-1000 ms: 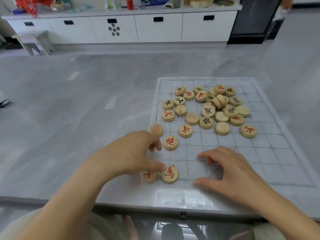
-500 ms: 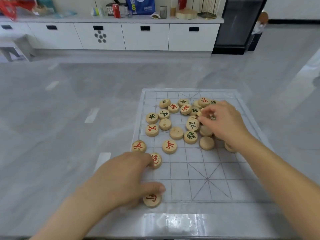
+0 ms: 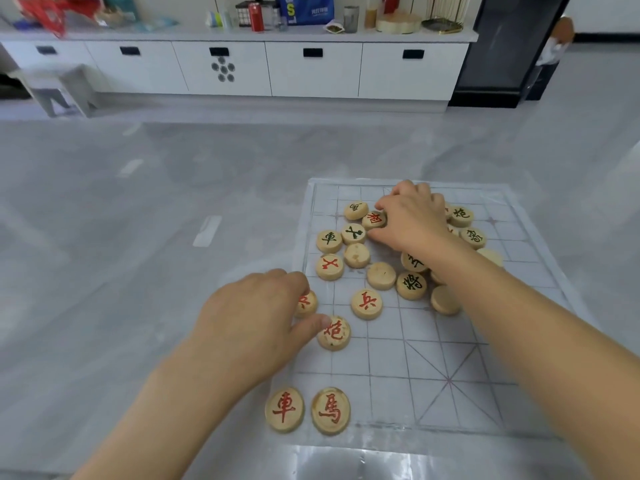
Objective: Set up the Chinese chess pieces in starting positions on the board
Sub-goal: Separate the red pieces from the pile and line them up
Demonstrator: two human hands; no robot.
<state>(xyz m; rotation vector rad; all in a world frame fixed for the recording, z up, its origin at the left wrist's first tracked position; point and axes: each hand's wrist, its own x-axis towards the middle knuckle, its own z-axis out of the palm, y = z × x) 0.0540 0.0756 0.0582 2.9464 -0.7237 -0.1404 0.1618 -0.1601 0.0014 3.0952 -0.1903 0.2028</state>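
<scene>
Both grips are clamped: the left grip (image 3: pixel 249 313) on a red soldier (image 3: pixel 307 305), the right grip (image 3: pixel 412 220) on a red elephant (image 3: pixel 373 219), over the board (image 3: pixel 415 358).

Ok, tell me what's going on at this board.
A person is sorting Chinese chess pieces on the board. The left grip seems to pinch a red soldier at the board's left edge, thumb against the red cannon. The right grip pinches a red-marked piece in the jumbled pile farther up the board. A red chariot and red horse sit in the near row; most pieces are not yet placed.
</scene>
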